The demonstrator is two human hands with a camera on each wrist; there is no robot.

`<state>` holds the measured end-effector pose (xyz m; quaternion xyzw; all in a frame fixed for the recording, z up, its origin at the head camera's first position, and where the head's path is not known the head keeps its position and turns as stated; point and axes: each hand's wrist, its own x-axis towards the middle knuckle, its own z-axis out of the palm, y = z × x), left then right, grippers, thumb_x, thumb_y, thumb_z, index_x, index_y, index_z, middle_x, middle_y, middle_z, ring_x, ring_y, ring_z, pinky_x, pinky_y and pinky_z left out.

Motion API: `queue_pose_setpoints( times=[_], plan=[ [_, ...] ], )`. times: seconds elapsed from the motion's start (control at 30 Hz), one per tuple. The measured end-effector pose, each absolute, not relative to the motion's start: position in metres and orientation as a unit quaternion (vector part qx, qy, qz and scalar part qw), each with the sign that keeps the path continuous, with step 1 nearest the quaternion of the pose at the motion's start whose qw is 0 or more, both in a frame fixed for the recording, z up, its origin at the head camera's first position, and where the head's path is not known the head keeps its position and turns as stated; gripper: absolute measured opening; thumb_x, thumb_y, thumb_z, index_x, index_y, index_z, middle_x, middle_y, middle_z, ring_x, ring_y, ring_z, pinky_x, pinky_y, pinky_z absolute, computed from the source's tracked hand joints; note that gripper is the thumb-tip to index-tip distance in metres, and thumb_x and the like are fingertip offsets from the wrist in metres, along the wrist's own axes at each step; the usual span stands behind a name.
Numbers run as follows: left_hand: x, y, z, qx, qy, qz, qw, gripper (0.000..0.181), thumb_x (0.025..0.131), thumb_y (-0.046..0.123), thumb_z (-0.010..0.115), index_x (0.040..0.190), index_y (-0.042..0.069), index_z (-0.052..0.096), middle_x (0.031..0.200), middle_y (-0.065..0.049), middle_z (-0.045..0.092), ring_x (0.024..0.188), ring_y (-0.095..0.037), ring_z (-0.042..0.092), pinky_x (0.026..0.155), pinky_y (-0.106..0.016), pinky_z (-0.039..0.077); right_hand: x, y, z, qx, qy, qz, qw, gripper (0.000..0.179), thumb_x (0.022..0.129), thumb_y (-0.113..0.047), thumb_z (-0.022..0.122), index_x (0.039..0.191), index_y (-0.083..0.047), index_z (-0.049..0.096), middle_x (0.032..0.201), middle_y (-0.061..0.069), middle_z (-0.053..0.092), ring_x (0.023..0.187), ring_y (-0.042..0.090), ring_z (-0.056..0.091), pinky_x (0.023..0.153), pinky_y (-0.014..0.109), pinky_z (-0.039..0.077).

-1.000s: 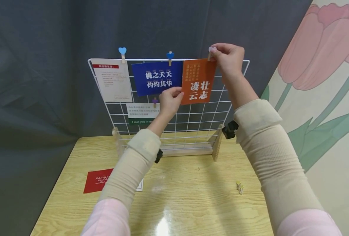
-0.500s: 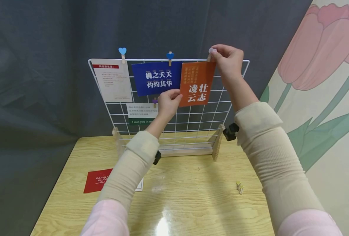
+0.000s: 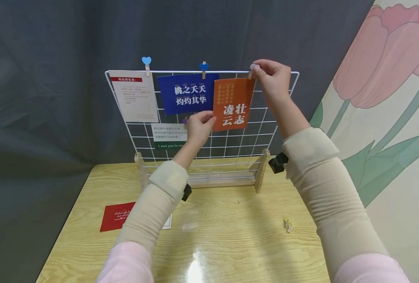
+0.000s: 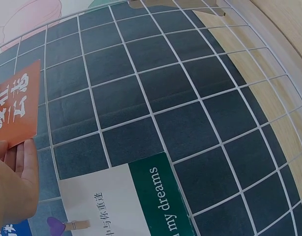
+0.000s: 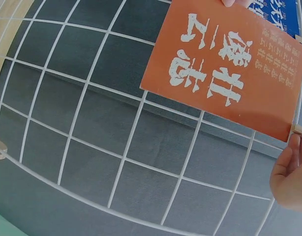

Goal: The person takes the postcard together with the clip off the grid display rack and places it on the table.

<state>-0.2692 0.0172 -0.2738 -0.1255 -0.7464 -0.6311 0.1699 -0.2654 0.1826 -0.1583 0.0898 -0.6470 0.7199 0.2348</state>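
An orange card (image 3: 233, 104) with white characters hangs upright in front of the white wire grid rack (image 3: 227, 151), its top edge just below the top wire. My left hand (image 3: 199, 127) pinches the card's lower left edge between thumb and fingers. At the top right corner of the card, my right hand (image 3: 274, 78) pinches a small wooden clothespin with a pale heart (image 3: 253, 67). In the right wrist view the clothespin (image 5: 299, 130) sits right at the card's corner. A blue card (image 3: 186, 94), clipped by a blue heart clothespin (image 3: 204, 68), is partly overlapped by the orange one.
A white card (image 3: 133, 96) hangs at the rack's upper left under a light blue heart clothespin (image 3: 147, 63). Below hangs a white and green card (image 3: 168, 135). On the table (image 3: 223, 236) lie a red card (image 3: 115, 218) and small yellow clothespins (image 3: 287, 225).
Both hands have moved slightly down and to the left, carrying the orange card and the pale heart clothespin lower across the grid. The clothespin is now at the top wire.
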Motion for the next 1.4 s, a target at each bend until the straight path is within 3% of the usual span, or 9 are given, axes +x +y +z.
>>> queue_pose_setpoints(
  times=[0.57, 0.93, 1.2, 1.4],
  plan=[
    [-0.267, 0.011, -0.288, -0.139, -0.726, -0.65, 0.178, 0.014, 0.079, -0.001, 0.059, 0.091, -0.007, 0.063, 0.084, -0.017, 0.063, 0.074, -0.021, 0.059, 0.059, -0.023, 0.05, -0.262, 0.182, -0.176, 0.098, -0.653, 0.712, 0.239, 0.008, 0.079, -0.003, 0.06, 0.084, 0.003, 0.064, 0.069, 0.009, 0.057, 0.068, 0.019, 0.049, 0.068, 0.028, 0.044],
    [-0.264, 0.007, -0.296, -0.127, -0.713, -0.669, 0.166, 0.015, 0.078, -0.004, 0.059, 0.092, -0.009, 0.062, 0.084, -0.02, 0.062, 0.071, -0.025, 0.059, 0.056, -0.024, 0.051, -0.259, 0.182, -0.187, 0.102, -0.658, 0.71, 0.229, 0.01, 0.08, -0.004, 0.059, 0.086, 0.002, 0.064, 0.075, 0.008, 0.058, 0.074, 0.018, 0.049, 0.075, 0.03, 0.042],
    [-0.263, 0.005, -0.301, -0.118, -0.717, -0.667, 0.164, 0.015, 0.077, -0.004, 0.06, 0.092, -0.008, 0.063, 0.084, -0.02, 0.062, 0.071, -0.026, 0.06, 0.055, -0.025, 0.051, -0.257, 0.184, -0.195, 0.097, -0.665, 0.702, 0.236, 0.012, 0.08, -0.003, 0.059, 0.088, 0.005, 0.062, 0.073, 0.006, 0.059, 0.07, 0.016, 0.049, 0.062, 0.024, 0.039],
    [-0.261, 0.003, -0.305, -0.116, -0.713, -0.672, 0.163, 0.015, 0.077, -0.003, 0.06, 0.091, -0.008, 0.063, 0.084, -0.019, 0.063, 0.067, -0.024, 0.06, 0.054, -0.026, 0.051, -0.257, 0.186, -0.204, 0.101, -0.664, 0.702, 0.239, 0.013, 0.08, -0.001, 0.059, 0.089, 0.007, 0.062, 0.072, 0.005, 0.059, 0.067, 0.015, 0.05, 0.061, 0.022, 0.042]
  ],
)
